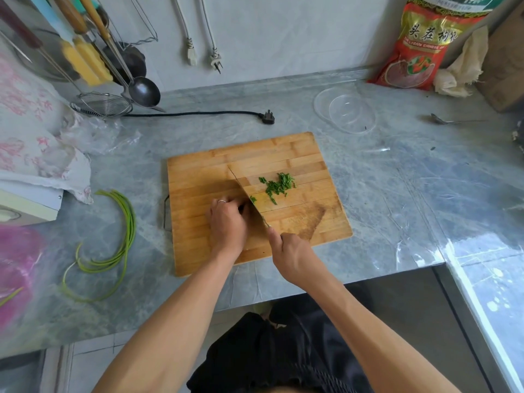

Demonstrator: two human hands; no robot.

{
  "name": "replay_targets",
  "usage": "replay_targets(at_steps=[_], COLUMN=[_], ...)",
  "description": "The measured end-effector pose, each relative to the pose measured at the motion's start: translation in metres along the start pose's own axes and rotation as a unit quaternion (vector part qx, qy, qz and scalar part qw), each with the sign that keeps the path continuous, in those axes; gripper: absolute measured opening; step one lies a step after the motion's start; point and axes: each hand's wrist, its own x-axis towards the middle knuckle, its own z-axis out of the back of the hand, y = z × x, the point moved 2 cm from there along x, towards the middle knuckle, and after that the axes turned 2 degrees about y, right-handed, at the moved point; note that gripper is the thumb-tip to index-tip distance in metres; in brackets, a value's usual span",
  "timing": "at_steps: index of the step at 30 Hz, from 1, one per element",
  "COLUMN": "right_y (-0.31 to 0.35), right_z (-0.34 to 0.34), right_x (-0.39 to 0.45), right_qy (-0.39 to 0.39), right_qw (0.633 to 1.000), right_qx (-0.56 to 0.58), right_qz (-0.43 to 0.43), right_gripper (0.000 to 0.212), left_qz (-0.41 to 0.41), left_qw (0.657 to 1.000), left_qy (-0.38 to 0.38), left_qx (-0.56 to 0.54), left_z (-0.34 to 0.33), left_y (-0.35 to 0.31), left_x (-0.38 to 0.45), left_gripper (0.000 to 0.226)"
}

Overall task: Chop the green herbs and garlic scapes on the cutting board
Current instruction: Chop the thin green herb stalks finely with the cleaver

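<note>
1 red bag [419, 43], "头茬枸杞"

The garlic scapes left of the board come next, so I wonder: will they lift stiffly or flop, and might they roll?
The garlic scapes are long, thin and curved, so they would probably droop when lifted by one end. Lying loosely bunched on the smooth countertop, they may slide or separate if pushed.
</note>
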Motion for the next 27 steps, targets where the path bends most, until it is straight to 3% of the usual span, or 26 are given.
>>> replay_targets(at_steps=[3,14,20,21,22,23,25,27], right_y=[-0.006,0.008,-0.003,-0.001,-0.001,-0.006,-0.017,-0.014], right_z=[0.003,0.002,0.003,0.003,0.006,0.002,-0.009,0.001], right_x=[0.008,0.022,0.005,0.002,0.008,0.018,0.034,0.029], right_qy=[-0.011,-0.001,-0.005,-0.021,0.033,0.035,-0.096,-0.095], right_qw=[0.998,0.996,0.999,0.998,0.998,0.999,0.984,0.986], right_qx=[-0.046,-0.048,-0.02,-0.006,0.059,0.039,-0.066,-0.062], right_qz=[0.037,0.069,0.04,0.063,0.009,0.009,0.138,0.122], right_gripper=[0.076,0.084,0.079,0.072,0.053,0.029,0.034,0.027], left_qz=[-0.002,0.004,0.004,0.007,0.008,0.007,-0.001,-0.002], left_qw=[1.0,1.0,1.0,1.0,1.0,1.0,1.0,1.0], left_qy=[-0.008,-0.006,-0.007,-0.009,-0.011,-0.01,-0.009,-0.009], left_qx=[-0.019,-0.018,-0.01,-0.009,-0.009,-0.011,-0.02,-0.022], left_z=[0.002,0.002,0.0,0.0,0.0,0.001,0.004,0.005], left_y=[-0.001,-0.001,-0.002,-0.001,-0.002,-0.002,-0.005,-0.006], left_x=[0.0,0.0,-0.001,-0.003,-0.002,-0.002,-0.002,-0.002], left_gripper=[0.017,0.014,0.015,0.015,0.014,0.015,0.016,0.017])
